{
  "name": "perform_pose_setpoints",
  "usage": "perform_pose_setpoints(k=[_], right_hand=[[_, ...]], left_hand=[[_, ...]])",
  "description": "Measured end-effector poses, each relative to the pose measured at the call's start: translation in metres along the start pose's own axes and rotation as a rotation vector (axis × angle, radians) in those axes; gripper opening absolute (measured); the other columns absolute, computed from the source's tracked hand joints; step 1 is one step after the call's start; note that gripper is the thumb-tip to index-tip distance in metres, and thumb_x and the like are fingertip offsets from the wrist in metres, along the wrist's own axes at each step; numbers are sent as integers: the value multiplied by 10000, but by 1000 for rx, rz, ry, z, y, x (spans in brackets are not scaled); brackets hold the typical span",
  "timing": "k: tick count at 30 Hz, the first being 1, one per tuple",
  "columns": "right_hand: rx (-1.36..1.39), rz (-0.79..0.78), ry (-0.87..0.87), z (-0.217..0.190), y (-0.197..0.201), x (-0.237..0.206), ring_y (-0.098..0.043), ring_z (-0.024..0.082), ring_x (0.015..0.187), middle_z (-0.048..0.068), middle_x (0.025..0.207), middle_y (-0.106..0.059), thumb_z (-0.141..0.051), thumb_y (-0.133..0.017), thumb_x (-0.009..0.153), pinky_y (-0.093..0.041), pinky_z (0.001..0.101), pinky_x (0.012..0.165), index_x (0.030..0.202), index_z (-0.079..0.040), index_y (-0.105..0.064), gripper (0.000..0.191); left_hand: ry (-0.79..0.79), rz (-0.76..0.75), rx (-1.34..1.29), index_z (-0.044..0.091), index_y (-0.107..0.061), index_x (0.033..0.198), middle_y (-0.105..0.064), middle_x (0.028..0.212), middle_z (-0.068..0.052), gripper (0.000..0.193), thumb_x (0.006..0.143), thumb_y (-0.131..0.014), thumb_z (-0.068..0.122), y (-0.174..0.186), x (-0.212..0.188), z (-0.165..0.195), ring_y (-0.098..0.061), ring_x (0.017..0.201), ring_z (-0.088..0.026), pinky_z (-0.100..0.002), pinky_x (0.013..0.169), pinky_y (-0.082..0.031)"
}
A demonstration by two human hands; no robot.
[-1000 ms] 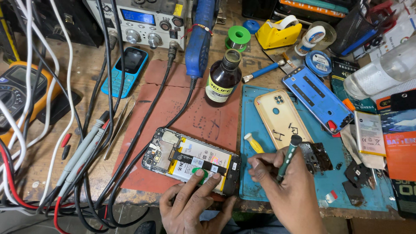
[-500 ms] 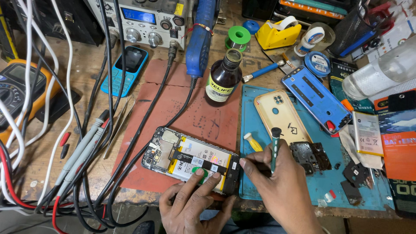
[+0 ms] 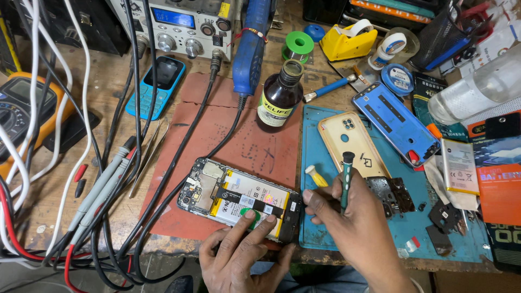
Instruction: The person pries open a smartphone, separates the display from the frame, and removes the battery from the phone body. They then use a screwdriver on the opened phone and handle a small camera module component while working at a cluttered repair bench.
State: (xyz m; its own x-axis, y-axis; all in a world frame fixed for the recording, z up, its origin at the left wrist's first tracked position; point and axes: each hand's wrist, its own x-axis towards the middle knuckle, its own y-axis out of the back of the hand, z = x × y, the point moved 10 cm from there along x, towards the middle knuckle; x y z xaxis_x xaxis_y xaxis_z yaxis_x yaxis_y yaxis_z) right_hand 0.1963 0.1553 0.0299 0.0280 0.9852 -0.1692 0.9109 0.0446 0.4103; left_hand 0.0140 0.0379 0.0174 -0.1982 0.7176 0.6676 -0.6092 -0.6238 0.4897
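The opened phone (image 3: 239, 201) lies back-up near the front edge of the red mat (image 3: 239, 146), its battery and circuit board exposed. The left hand (image 3: 239, 255) rests flat on it, 2 fingertips pressing the battery's lower edge to pin the phone down; it clasps nothing. The right hand (image 3: 353, 222) grips a dark green screwdriver (image 3: 345, 182) upright in a closed fist, its index finger reaching to the phone's right end, the driver's tip hidden behind the hand.

To do this step well, I judge the pinning fingers should stay on the battery's edge and off the flex strip crossing it, and the driver should stand square over the screw before turning.

Just right of the phone, on the blue mat (image 3: 325, 239), lie a yellow-handled tool (image 3: 316, 176), a beige phone back cover (image 3: 353, 144) and a dark removed shield piece (image 3: 391, 194). Behind the phone stands a brown bottle (image 3: 279, 97). Black cables (image 3: 179, 157) and grey probes (image 3: 108, 173) cross the bench to the left.
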Motion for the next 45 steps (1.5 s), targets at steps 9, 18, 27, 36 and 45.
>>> perform_pose_setpoints(k=[9, 18, 27, 36, 45], right_hand=[[-360, 144, 191, -31, 0, -16, -743, 219, 689, 108, 788, -799, -178, -829, 776, -577, 351, 629, 847, -38, -430, 428], [-520, 251, 236, -38, -12, -32, -757, 322, 704, 92, 807, -768, -152, -792, 816, -568, 429, 600, 832, -41, -469, 342], [-240, 81, 223, -16, -9, -13, -756, 161, 672, 108, 781, -760, -47, -802, 750, -606, 319, 624, 869, -59, -417, 404], [31, 52, 301, -7, 21, -3, -653, 113, 762, 143, 884, -742, 44, -779, 798, -565, 272, 689, 933, -90, -347, 471], [-602, -62, 384, -13, -3, -15, -727, 238, 762, 77, 913, -757, -109, -828, 858, -604, 333, 633, 1046, -100, -569, 321]], left_hand=[[24, -25, 14, 264, -628, 681, -769, 1135, 94, 340, 709, -955, 355, 0, 2, -1, -676, 1170, -121, -340, 932, -419], [9, -8, -14, 212, -596, 734, -766, 1163, 79, 393, 720, -967, 339, -1, 2, -1, -688, 1184, -142, -351, 937, -428], [35, -35, -8, 260, -618, 672, -768, 1166, 79, 352, 694, -960, 340, -2, 2, -1, -683, 1176, -138, -351, 929, -427], [9, -8, -14, 229, -620, 703, -767, 1169, 74, 365, 718, -965, 347, -2, 0, 0, -690, 1174, -149, -363, 940, -431], [64, -69, -14, 268, -663, 652, -762, 1164, 95, 308, 708, -954, 353, -5, 0, -3, -665, 1194, -133, -363, 964, -418]])
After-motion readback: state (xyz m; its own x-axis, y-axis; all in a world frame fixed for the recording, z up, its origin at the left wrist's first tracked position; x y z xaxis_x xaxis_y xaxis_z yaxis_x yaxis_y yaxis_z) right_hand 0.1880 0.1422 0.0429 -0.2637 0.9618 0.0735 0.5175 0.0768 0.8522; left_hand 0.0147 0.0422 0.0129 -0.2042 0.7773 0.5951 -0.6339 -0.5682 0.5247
